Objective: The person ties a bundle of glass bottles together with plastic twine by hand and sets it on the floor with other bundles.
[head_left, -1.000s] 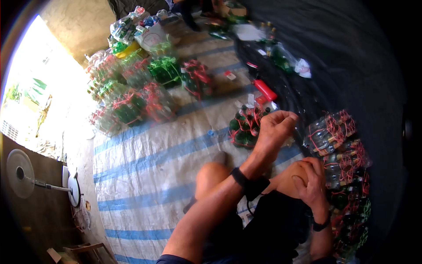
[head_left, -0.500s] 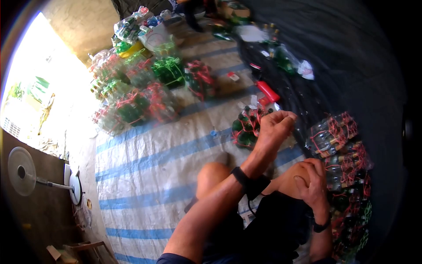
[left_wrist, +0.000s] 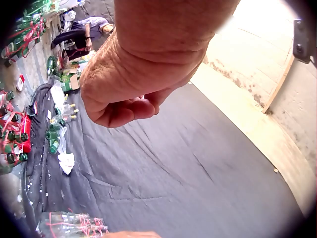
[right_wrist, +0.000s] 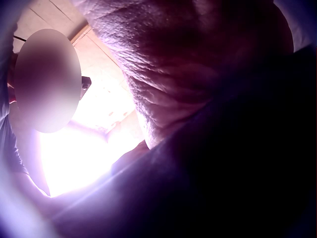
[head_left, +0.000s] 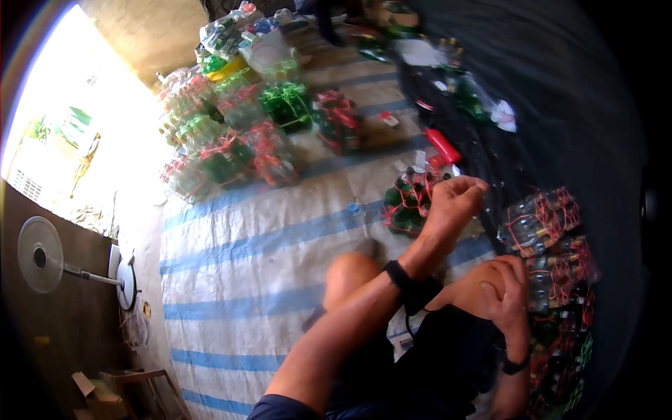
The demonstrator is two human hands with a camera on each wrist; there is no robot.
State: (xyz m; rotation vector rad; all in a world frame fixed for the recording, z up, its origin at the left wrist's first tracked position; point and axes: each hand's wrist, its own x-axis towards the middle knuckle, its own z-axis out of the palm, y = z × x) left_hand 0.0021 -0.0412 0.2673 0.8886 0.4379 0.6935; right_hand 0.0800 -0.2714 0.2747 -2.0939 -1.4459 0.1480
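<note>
In the head view my left hand (head_left: pixel 456 201) is held out over the sheet, its fingers loosely curled and nothing visible between them. The left wrist view shows the curled fingertips (left_wrist: pixel 141 108) under the palm. Just beyond this hand stands a bundle of green glass bottles (head_left: pixel 404 208) tied with red string. My right hand (head_left: pixel 505 297) rests on my bent right knee, fingers lying over it. At that side lie tied bundles of clear bottles (head_left: pixel 539 220). The right wrist view is mostly dark, with part of the right hand (right_wrist: pixel 198 64) close to the lens.
A striped sheet (head_left: pixel 238 280) covers the floor, with black cloth (head_left: pixel 560 126) on the right. Several tied bottle bundles (head_left: pixel 287 108) stand at the back left. A red object (head_left: pixel 443 145) lies past the green bundle. A fan (head_left: pixel 40 255) stands far left.
The head view has turned slightly, so the scene shifts to the right. Both hands keep nearly the same pose.
</note>
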